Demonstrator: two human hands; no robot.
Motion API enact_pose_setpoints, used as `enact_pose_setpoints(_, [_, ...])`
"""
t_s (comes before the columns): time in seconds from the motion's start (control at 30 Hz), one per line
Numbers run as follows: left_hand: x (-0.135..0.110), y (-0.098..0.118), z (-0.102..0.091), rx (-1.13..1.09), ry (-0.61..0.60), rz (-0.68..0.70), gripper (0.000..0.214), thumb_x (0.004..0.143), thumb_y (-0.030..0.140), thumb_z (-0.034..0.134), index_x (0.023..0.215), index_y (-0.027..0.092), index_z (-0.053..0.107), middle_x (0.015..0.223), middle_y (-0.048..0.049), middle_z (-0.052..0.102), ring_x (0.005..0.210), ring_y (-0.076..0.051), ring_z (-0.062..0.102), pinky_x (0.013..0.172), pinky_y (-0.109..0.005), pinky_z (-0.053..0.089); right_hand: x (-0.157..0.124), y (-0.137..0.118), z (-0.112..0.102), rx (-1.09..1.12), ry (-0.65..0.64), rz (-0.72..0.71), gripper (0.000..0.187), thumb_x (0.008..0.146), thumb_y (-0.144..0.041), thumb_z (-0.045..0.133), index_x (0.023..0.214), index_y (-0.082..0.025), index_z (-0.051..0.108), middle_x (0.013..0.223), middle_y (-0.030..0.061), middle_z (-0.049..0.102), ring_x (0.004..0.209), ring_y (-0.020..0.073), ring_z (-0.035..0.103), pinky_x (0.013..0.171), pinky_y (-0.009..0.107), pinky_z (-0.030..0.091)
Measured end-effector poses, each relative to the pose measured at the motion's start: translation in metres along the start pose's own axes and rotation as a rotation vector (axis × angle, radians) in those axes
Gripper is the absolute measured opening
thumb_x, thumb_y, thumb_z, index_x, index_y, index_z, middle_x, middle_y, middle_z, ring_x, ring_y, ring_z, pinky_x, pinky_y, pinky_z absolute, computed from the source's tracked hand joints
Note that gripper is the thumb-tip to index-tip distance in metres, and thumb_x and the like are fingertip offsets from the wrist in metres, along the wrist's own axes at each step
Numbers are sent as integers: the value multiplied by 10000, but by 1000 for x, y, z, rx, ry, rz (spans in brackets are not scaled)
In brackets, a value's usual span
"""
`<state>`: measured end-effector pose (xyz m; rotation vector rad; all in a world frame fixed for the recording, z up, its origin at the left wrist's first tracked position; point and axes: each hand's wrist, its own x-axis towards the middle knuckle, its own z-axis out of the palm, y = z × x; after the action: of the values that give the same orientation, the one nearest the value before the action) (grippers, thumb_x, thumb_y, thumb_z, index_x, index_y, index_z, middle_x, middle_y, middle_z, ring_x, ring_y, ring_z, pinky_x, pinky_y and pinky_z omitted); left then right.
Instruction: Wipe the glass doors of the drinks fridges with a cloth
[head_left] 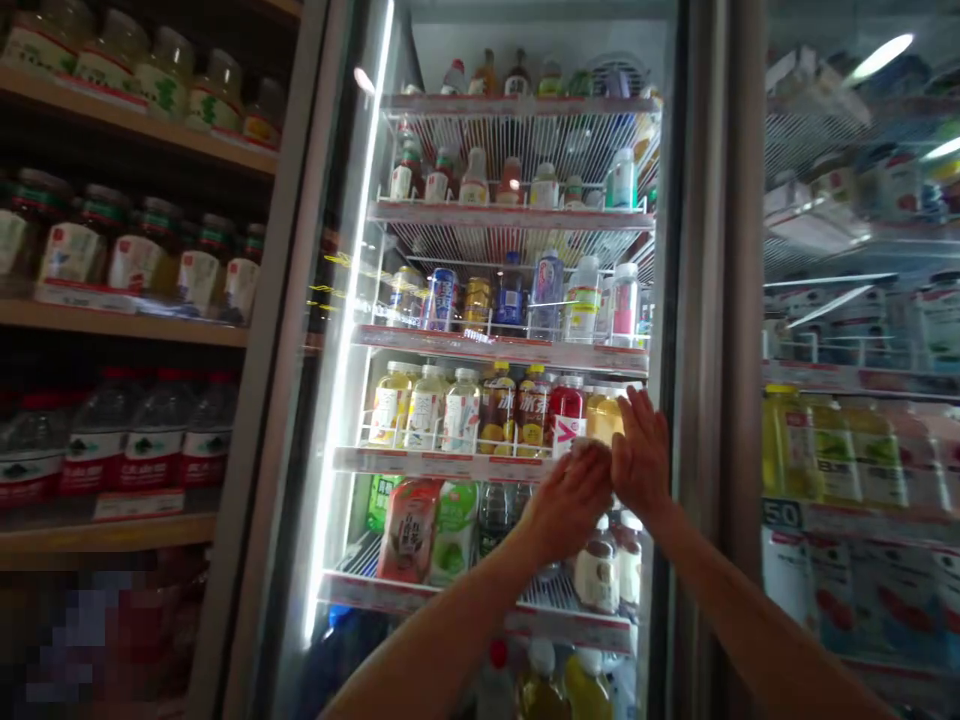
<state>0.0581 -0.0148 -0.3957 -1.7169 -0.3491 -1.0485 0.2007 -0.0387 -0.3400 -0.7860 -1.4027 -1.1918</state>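
Observation:
My left hand [566, 508] reaches up in front of the lit fridge, its fingers bent together over a small pale thing at the fingertips, too blurred to name. Close beside it, my right hand [639, 455] is raised with its fingers stretched upward and the palm facing the fridge; I see nothing held in it. Both hands overlap the right end of the fourth shelf [450, 464]. Behind them stand a red bottle [568, 408] and a pale yellow bottle [604, 412], partly covered. White-capped bottles [598, 570] show below my left hand. Whether either hand touches glass I cannot tell.
Several wire shelves of drinks fill the fridge, with a bright light strip [341, 370] down its left side. A metal door frame [709, 300] runs close on the right. Left of the fridge, wooden shelves [112, 312] hold jars and water bottles.

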Motion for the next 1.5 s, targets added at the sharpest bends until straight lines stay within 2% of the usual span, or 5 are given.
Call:
enact_pose_setpoints(0.33, [-85,-128,-54,139,284,-927,549,914,272,330,1438,171,199,1478,-144,277,1393,-248,169,1114,-517,214,-10,6,0,-17,19,-8,532,913,-278,296,1437,-222,232,1450,102,345,1364,232,269,1090,490,251])
enact_pose_setpoints(0.67, [-74,-8,-18,-26,-71,-125,452,871,275,436,1320,225,442,1409,-33,423,1373,-201,243,1117,-406,263,-19,7,0,-39,25,-33,524,906,-280,308,1425,-215,272,1445,99,357,1356,234,287,1097,481,224])
enact_pose_setpoints(1.07, [-196,-129,-68,217,365,-1033,500,914,270,352,1380,91,328,1442,-201,324,1374,-261,232,1104,-483,224,-23,8,5,-133,46,-30,529,913,-346,243,1351,-98,406,1395,156,416,1355,223,291,1104,424,204])
enact_pose_setpoints(1.33, [-166,-33,-48,-19,-69,-288,468,871,243,439,1337,198,419,1413,-76,418,1389,-223,193,1126,-433,195,-23,7,-1,-116,18,5,513,898,-328,280,1306,-75,461,1377,156,440,1350,204,301,1103,405,213])
enact_pose_setpoints(1.5, [-239,-56,-70,98,-106,-443,502,886,238,425,1380,197,347,1424,-107,394,1389,-207,196,1127,-440,176,-24,3,-3,-127,-18,79,525,879,-304,263,1302,-64,461,1388,151,426,1362,179,276,1113,394,180])
